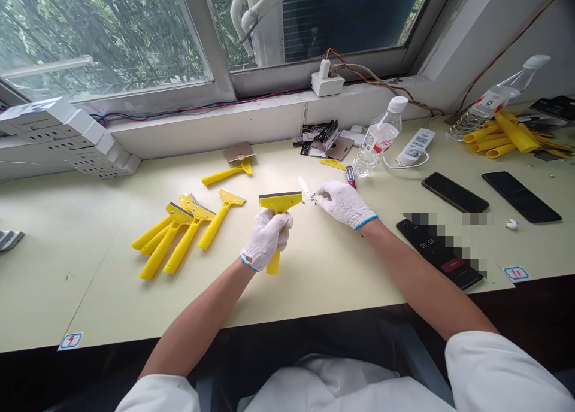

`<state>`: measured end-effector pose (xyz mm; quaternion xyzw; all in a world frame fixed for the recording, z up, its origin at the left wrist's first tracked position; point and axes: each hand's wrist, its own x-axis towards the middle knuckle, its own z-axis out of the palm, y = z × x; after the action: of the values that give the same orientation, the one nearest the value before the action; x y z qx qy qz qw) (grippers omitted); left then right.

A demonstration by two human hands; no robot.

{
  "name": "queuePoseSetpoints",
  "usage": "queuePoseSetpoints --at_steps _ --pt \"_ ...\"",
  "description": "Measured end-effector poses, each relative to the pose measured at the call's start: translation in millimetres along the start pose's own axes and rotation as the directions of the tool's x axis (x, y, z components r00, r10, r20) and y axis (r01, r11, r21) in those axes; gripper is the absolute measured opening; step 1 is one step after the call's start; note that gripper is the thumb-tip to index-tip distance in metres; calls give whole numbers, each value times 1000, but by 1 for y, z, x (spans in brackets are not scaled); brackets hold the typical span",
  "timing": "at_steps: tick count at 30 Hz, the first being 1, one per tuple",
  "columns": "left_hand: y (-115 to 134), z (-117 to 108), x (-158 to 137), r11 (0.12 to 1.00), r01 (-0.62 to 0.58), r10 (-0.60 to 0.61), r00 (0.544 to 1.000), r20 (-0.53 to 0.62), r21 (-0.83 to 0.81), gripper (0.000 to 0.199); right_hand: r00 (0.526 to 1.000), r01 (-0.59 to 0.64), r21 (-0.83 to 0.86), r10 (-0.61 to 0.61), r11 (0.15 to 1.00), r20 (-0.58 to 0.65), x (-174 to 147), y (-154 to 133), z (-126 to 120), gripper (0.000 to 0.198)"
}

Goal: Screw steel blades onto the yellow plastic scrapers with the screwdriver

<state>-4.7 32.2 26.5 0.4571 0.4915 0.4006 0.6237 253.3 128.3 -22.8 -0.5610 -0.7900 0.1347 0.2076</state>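
Observation:
My left hand (267,238), in a white knit glove, is wrapped round the handle of a yellow scraper (281,203), its wide head with a dark edge pointing away from me. To its right, my gloved right hand (344,203) is closed, fingertips down at the table beside a few tiny screws (315,196); whatever is in the fingers is hidden. A pale metal strip (306,188) lies just left of those fingertips. Behind the right hand rest a screwdriver (350,177) and a flat yellow piece (332,163).
Several yellow scrapers (173,235) lie at left, another scraper (227,173) by a cardboard piece (239,153). A water bottle (377,139), a power strip (415,147) and phones (456,192) stand or lie right. Yellow handles (503,136) are piled far right. White boxes (67,136) sit left.

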Motion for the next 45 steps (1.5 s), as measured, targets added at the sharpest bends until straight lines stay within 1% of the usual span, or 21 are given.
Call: queuePoseSetpoints --at_steps 1,2,5,7,9,12,14,16,21,26,27,28,30,31,33,35,38,40,43,45 --pt "2 1 0 994 57 -53 998 40 -91 19 1000 17 -17 -17 1000 7 1 0 3 21" --pt "3 2 1 983 92 -82 994 70 -156 19 1000 31 -44 -31 999 5 1 0 6 21" --pt "0 2 5 957 122 -100 991 92 -265 22 996 90 -147 -92 985 -8 3 -8 13 23" --pt "-3 2 7 946 119 -99 992 81 -301 25 989 148 -218 -150 965 8 5 -18 17 27" --pt "-5 3 8 943 125 -106 991 78 -309 28 979 203 -303 -196 931 52 7 -29 20 31" --pt "-7 4 8 949 126 -106 991 83 -290 28 974 219 -398 -176 891 143 10 -44 23 34" --pt "-8 5 8 957 115 -98 992 78 -267 26 969 214 -404 -141 889 202 11 -52 25 38" --pt "-9 4 8 965 99 -86 994 66 -241 24 960 222 -389 -131 894 246 11 -57 26 41" --pt "-8 1 10 973 80 -74 997 37 -215 21 924 281 -323 -163 904 347 -1 -71 28 31" --pt "-4 -2 13 974 63 -62 998 12 -217 17 897 323 -256 -209 911 389 -23 -85 18 24" --pt "-4 -2 13 974 63 -63 998 4 -219 17 901 322 -226 -224 919 372 -26 -86 15 22" --pt "-4 -3 13 974 64 -67 998 -3 -218 17 911 316 -173 -248 933 329 -28 -86 11 22" --pt "-4 -3 14 976 66 -71 997 -16 -205 18 937 310 2 -306 951 169 -31 -83 3 24" --pt "-5 -3 14 979 65 -70 997 -22 -193 18 944 316 105 -324 943 66 -31 -81 0 25" --pt "-6 -1 14 984 61 -67 997 -28 -168 18 939 343 265 -326 901 -109 -31 -77 -5 24" --pt "-7 1 13 986 56 -60 998 -26 -156 18 927 367 343 -312 865 -207 -30 -74 -7 21" --pt "-10 4 11 990 37 -38 999 -2 -135 16 902 410 361 -314 838 -295 -29 -72 -3 17" --pt "-14 4 10 996 24 -23 1000 14 -90 14 867 459 322 -337 828 -368 -29 -72 2 18" --pt "-20 4 10 1000 -8 7 1000 15 27 12 804 517 237 -372 823 -463 -30 -71 7 21" --pt "-24 3 10 991 -48 48 999 2 123 11 790 514 202 -369 834 -489 -31 -71 9 21"
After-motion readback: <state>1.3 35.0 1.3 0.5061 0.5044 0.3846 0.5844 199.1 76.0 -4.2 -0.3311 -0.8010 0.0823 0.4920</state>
